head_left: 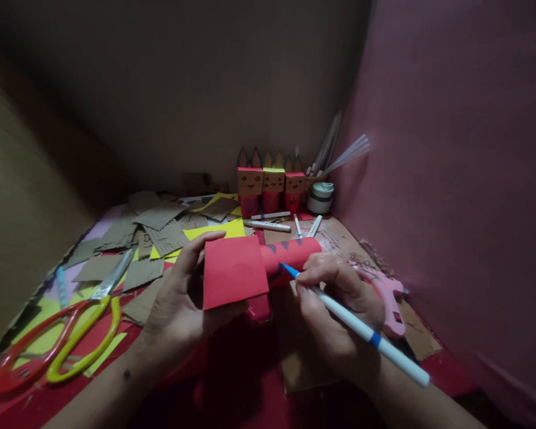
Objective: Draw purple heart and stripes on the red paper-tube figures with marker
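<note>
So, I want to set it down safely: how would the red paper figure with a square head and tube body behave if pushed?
The red square-headed paper figure is probably light, looking like paper or card. Its round body might roll, but the flat-sided square head would likely check that.

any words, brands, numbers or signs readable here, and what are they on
No text reads with certainty.
Cardboard scrap: dark printed characters, turned and too blurred to quote.
White marker lying on the table: print along the barrel, too small.
Red scissors handle: small dark marking, too blurred.
Blue-tipped marker in the right hand: no lettering visible.
</note>
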`<state>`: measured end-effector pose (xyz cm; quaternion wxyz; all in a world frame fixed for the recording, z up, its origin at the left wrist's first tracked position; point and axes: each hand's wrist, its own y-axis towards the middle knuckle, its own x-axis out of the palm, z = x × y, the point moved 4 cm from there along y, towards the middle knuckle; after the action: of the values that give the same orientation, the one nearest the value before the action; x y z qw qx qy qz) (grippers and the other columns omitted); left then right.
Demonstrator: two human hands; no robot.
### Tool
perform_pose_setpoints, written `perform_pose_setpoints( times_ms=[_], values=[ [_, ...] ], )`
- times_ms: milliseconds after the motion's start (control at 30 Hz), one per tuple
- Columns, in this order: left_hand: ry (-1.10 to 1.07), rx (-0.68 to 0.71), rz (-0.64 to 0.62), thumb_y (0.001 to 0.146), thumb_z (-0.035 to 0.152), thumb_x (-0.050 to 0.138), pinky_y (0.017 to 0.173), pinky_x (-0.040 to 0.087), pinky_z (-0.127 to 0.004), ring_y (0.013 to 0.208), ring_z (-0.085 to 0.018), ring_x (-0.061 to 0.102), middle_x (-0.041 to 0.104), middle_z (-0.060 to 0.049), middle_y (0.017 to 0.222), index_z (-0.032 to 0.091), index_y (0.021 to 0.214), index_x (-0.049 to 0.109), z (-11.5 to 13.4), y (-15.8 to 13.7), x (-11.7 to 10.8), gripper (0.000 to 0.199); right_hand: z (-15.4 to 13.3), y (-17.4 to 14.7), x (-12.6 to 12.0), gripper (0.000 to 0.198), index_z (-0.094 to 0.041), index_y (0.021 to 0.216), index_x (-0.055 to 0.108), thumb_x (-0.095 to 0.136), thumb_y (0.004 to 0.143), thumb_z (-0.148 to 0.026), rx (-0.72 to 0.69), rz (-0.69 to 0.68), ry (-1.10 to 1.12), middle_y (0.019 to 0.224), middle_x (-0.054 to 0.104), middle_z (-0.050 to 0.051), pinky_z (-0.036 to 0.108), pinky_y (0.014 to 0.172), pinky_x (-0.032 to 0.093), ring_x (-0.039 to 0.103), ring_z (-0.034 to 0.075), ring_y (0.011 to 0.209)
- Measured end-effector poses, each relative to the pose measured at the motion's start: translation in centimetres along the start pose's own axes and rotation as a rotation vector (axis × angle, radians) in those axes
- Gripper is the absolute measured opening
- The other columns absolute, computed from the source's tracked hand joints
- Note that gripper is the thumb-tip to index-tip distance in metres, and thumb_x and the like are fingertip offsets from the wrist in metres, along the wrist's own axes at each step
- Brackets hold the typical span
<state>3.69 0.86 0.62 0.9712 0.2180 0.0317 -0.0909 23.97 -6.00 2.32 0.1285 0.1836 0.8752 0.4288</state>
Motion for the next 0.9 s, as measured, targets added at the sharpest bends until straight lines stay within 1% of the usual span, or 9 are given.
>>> perform_pose_setpoints(
  times_ms=[167,367,467,567,633,700,767,800,900],
  values=[
    [0.015,-0.005,0.002,0.055,0.031,0.098,0.073,0.064,-0.02,0.087,-0.017,0.073,0.074,0.007,0.114,0.051,0.129,0.061,-0.2,0.1,0.1,0.085,-0.3,0.2,0.2,0.021,-0.024,0.083,0.06,0.06,0.081,-0.002,-0.014,0.022,-0.029,0.07,0.055,-0.003,0.032,0.061,0.044,0.052,0.015,0.063],
    [0.022,-0.001,0.009,0.054,0.032,0.097,0.073,0.065,-0.023,0.088,-0.02,0.073,0.074,0.006,0.114,0.047,0.13,0.062,-0.1,0.0,-0.1,0.085,-0.1,0.2,0.2,0.022,-0.024,0.083,0.061,0.061,0.08,-0.002,0.007,0.007,-0.007,0.071,0.056,-0.003,0.032,0.062,0.045,0.054,0.015,0.066],
    [0.012,-0.027,0.007,0.055,0.031,0.097,0.074,0.065,-0.023,0.09,-0.02,0.073,0.075,0.006,0.115,0.046,0.131,0.061,-0.1,-0.1,-0.2,0.085,-0.5,0.3,0.0,0.022,-0.025,0.083,0.06,0.06,0.081,-0.003,0.002,0.033,0.005,0.069,0.054,-0.004,0.031,0.062,0.045,0.055,0.015,0.066],
    [0.014,-0.052,0.001,0.056,0.028,0.096,0.074,0.065,-0.025,0.09,-0.021,0.074,0.076,0.006,0.114,0.045,0.131,0.06,-0.2,0.2,-0.2,0.085,-0.6,0.2,-0.3,0.022,-0.026,0.088,0.063,0.061,0.085,-0.004,0.031,0.034,0.027,0.075,0.058,-0.003,0.031,0.064,0.049,0.058,0.015,0.068],
    [0.005,-0.069,0.009,0.055,0.026,0.097,0.075,0.065,-0.027,0.089,-0.022,0.074,0.076,0.005,0.111,0.044,0.13,0.06,-0.2,0.5,-0.2,0.085,-0.3,0.0,-0.8,0.02,-0.026,0.092,0.065,0.064,0.087,-0.007,0.073,0.084,0.036,0.079,0.062,-0.002,0.029,0.061,0.05,0.059,0.013,0.067],
    [-0.032,-0.117,0.035,0.051,0.026,0.098,0.074,0.064,-0.028,0.089,-0.023,0.074,0.076,0.005,0.108,0.042,0.127,0.062,-0.2,0.8,-0.2,0.086,0.1,-0.1,-1.2,0.016,-0.027,0.095,0.067,0.066,0.09,-0.011,0.128,0.163,0.048,0.078,0.064,-0.003,0.027,0.057,0.048,0.059,0.013,0.063],
    [-0.091,-0.188,0.062,0.047,0.028,0.1,0.073,0.063,-0.027,0.09,-0.024,0.073,0.076,0.003,0.106,0.038,0.125,0.063,-0.2,1.0,-0.2,0.087,0.6,0.0,-1.3,0.015,-0.028,0.099,0.069,0.064,0.094,-0.015,0.147,0.193,0.079,0.074,0.065,-0.004,0.028,0.06,0.051,0.062,0.014,0.066],
    [-0.127,-0.223,0.068,0.047,0.027,0.099,0.073,0.063,-0.026,0.092,-0.024,0.072,0.075,0.002,0.106,0.037,0.125,0.063,-0.2,1.1,-0.2,0.088,0.7,0.1,-1.3,0.016,-0.029,0.102,0.07,0.064,0.095,-0.016,0.139,0.2,0.081,0.074,0.066,-0.004,0.03,0.066,0.054,0.065,0.015,0.07],
    [-0.202,-0.284,0.059,0.05,0.022,0.096,0.075,0.064,-0.027,0.095,-0.025,0.071,0.074,0.0,0.11,0.032,0.132,0.061,0.0,1.1,-0.1,0.09,0.7,0.6,-1.3,0.015,-0.029,0.101,0.072,0.064,0.095,-0.017,0.077,0.241,0.024,0.086,0.071,-0.001,0.036,0.083,0.056,0.069,0.019,0.087]
  ],
)
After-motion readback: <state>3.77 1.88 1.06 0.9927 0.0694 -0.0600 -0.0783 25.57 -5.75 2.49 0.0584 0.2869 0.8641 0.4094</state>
